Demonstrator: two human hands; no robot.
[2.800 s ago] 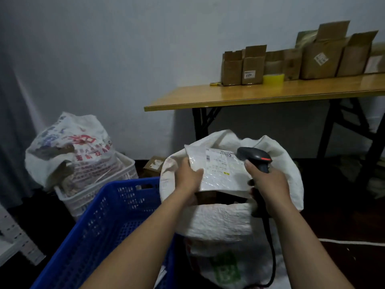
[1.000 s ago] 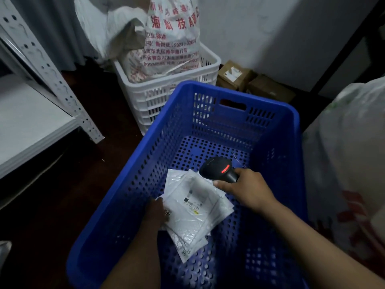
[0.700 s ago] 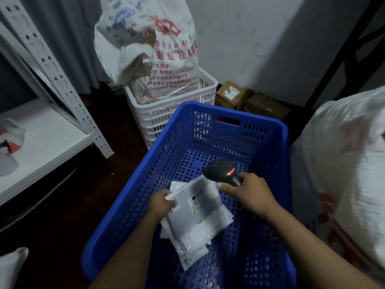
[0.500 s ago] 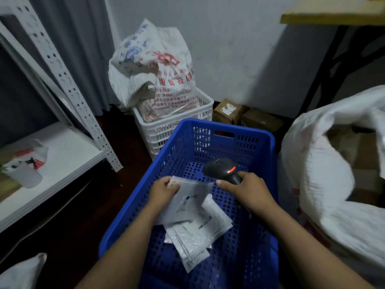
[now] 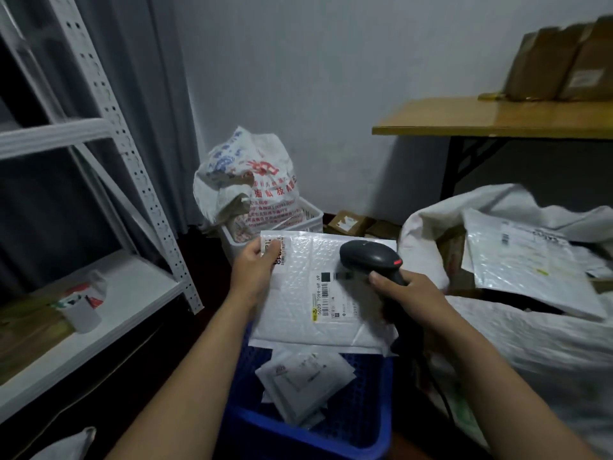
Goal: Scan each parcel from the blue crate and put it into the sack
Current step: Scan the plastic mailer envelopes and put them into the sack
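My left hand (image 5: pixel 254 270) grips the top left corner of a white bubble-mailer parcel (image 5: pixel 305 310), held up flat over the blue crate (image 5: pixel 365 426). My right hand (image 5: pixel 408 293) grips a black handheld scanner (image 5: pixel 368 258), its head just above the parcel's barcode label. A few white parcels (image 5: pixel 303 383) lie in the crate below. The white sack (image 5: pixel 530 343) stands open at the right, with a clear-wrapped parcel (image 5: pixel 520 263) lying in its mouth.
A white metal shelf (image 5: pixel 99 303) with a small white cup (image 5: pixel 83 303) stands at the left. Behind the crate is a white basket (image 5: pixel 308 217) holding a printed bag (image 5: pixel 245 187). Small cartons (image 5: pixel 348 222) lie on the floor. A wooden table (image 5: pixel 491 117) carries cardboard boxes (image 5: pixel 564 61).
My left hand has lifted one parcel out of the crate to chest height. The right hand brought the scanner up over its label. My view rose from the crate toward the wall.
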